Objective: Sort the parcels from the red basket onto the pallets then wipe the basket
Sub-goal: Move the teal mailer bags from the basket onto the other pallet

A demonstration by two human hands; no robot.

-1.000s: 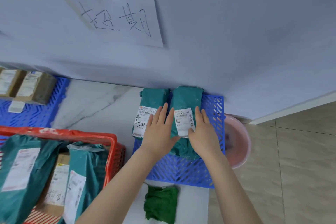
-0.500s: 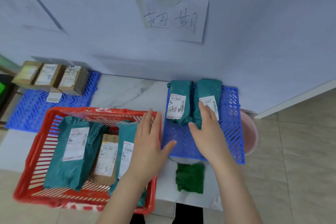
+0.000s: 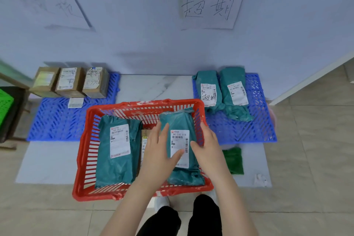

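Note:
The red basket [image 3: 145, 104] sits on the floor in front of me. It holds a teal parcel [image 3: 116, 151] on its left, a brown box [image 3: 144, 136] mostly hidden in the middle, and a second teal parcel [image 3: 180, 120] on its right. My left hand [image 3: 159, 153] lies along this right parcel's left side, fingers straight and thumb across its white label. My right hand [image 3: 208, 145] flanks its right side, fingers straight, thumb pointing at the label. Two teal parcels [image 3: 207, 90] [image 3: 234, 90] lie on the right blue pallet [image 3: 249, 130]. Three brown boxes [image 3: 70, 81] stand on the left blue pallet [image 3: 57, 120].
A green cloth [image 3: 232, 161] lies on the floor right of the basket. A pink basin [image 3: 272, 115] peeks out behind the right pallet. Handwritten paper signs hang on the wall above each pallet. A dark crate with a green part [image 3: 7, 105] stands far left.
Both hands left the teal parcel on the right pallet and moved back and left to the basket. They now sit on either side of the right teal parcel there.

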